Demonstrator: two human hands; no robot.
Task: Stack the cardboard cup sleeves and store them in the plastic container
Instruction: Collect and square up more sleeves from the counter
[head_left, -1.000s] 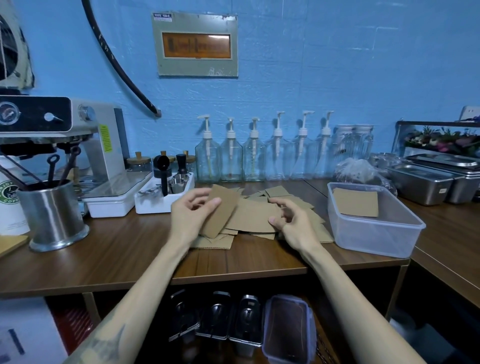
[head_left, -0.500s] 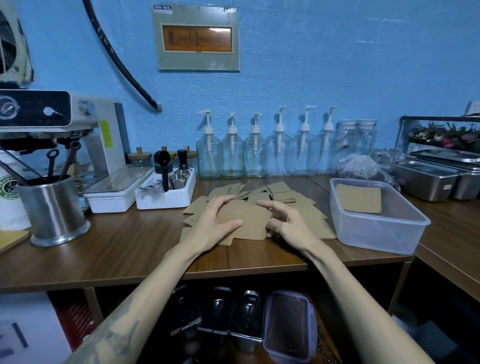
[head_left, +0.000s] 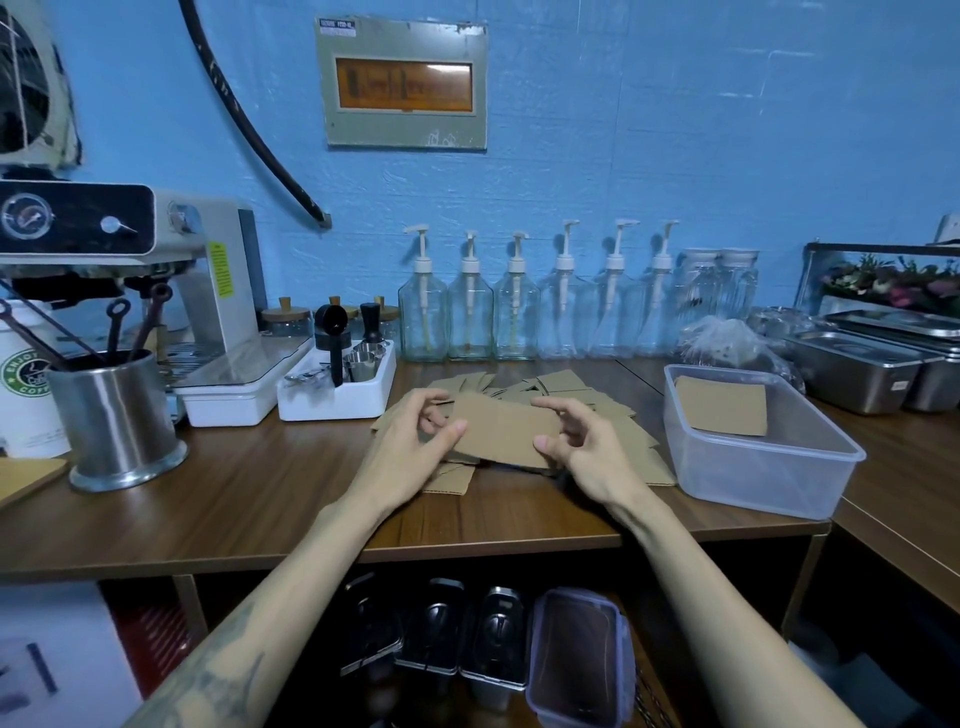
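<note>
A flat brown cardboard sleeve (head_left: 501, 428) is lifted just above a loose pile of several more sleeves (head_left: 602, 410) on the wooden counter. My left hand (head_left: 415, 441) pinches its left end between thumb and fingers. My right hand (head_left: 576, 447) pinches its right end the same way. To the right stands the clear plastic container (head_left: 769, 478), with at least one sleeve (head_left: 722, 405) lying flat inside it.
A white tray of coffee tools (head_left: 332, 400) and an espresso machine (head_left: 156, 270) stand to the left, with a steel cup of utensils (head_left: 114, 421) nearer. Pump bottles (head_left: 470, 306) line the wall. Steel pans (head_left: 857, 369) sit far right.
Both hands were pressed flat on the pile half a second ago. They have since closed on the ends of one sleeve and raised it off the pile.
</note>
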